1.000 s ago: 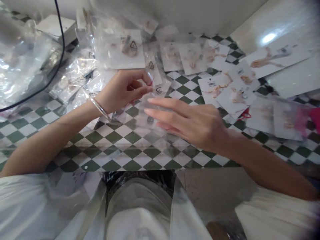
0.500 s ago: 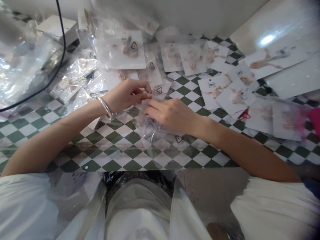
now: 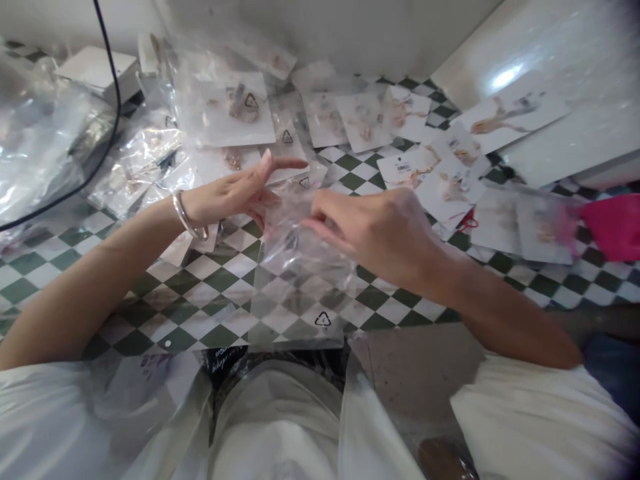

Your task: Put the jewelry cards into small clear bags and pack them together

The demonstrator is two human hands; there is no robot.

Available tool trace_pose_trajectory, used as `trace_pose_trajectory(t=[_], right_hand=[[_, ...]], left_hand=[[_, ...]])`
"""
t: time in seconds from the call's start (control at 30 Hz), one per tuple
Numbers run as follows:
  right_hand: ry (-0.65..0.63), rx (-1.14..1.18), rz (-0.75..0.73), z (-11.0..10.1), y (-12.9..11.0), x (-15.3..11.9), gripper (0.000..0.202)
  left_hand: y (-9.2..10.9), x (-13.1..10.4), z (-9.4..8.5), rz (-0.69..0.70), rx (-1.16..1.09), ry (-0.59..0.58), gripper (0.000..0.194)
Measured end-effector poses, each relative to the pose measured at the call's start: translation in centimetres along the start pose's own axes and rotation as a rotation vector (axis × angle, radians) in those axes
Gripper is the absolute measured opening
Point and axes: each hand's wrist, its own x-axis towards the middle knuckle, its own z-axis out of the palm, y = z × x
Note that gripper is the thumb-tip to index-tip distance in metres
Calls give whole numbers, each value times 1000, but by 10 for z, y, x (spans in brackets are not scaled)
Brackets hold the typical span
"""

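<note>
This looks like a small packing workspace, perhaps a jewellery shop's — a table (image 3: 220, 280) with green-and-white checks carries white cards (image 3: 410, 170) bearing gold-coloured pieces, heaped clear plastic bags (image 3: 45, 140) and small red scissors (image 3: 468, 220).

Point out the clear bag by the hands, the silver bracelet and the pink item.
Clear bag (image 3: 290, 303), head view: its lower part.
Silver bracelet (image 3: 180, 212), head view: left side of the band.
Pink item (image 3: 614, 228), head view: middle of its visible surface.
</note>
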Motion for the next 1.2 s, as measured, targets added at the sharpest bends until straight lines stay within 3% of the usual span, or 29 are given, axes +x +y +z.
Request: trace_pose_trajectory(t=[0.13, 0.23, 0.37, 0.5, 0.63, 0.73, 0.77, 0.83, 0.9, 0.97, 1.03, 1.1, 1.2], right_hand=[[-97, -73, 120, -5, 17, -1, 32], [-192, -21, 73, -8, 24, -4, 29], [-118, 71, 60, -8, 28, -4, 26], [-40, 209, -27, -6, 28, -1, 28], [-92, 282, -94, 0, 23, 3, 28], [-132, 535, -119, 3, 26, 8, 28], [-117, 625, -65, 3, 31, 12, 29], [-24, 694, 170, 2, 55, 21, 31], [126, 598, 474, 0, 95, 32, 32], [200, 506, 635, 2, 148, 43, 36], [155, 391, 806, 8, 202, 50, 51], [97, 283, 881, 16, 245, 52, 57], [74, 266, 774, 26, 275, 54, 49]], left_hand=[[3, 0, -7, 28, -191, 26, 69], [-2, 3, -9, 34, -148, -106, 73], [-6, 5, 2, 142, 98, -146, 53], [-3, 6, 16, 221, 137, -121, 40], [-4, 4, 26, 137, 178, 36, 48], [-7, 3, 30, 62, 319, 201, 47], [-7, 3, 31, 57, 364, 242, 42], [-7, 3, 31, 61, 395, 277, 29], [-7, 3, 30, 93, 360, 277, 14], [-6, 2, 28, 145, 319, 274, 17], [-6, 0, 27, 197, 274, 264, 29], [-7, -1, 26, 218, 218, 229, 36], [-9, -3, 23, 213, 139, 161, 47]])
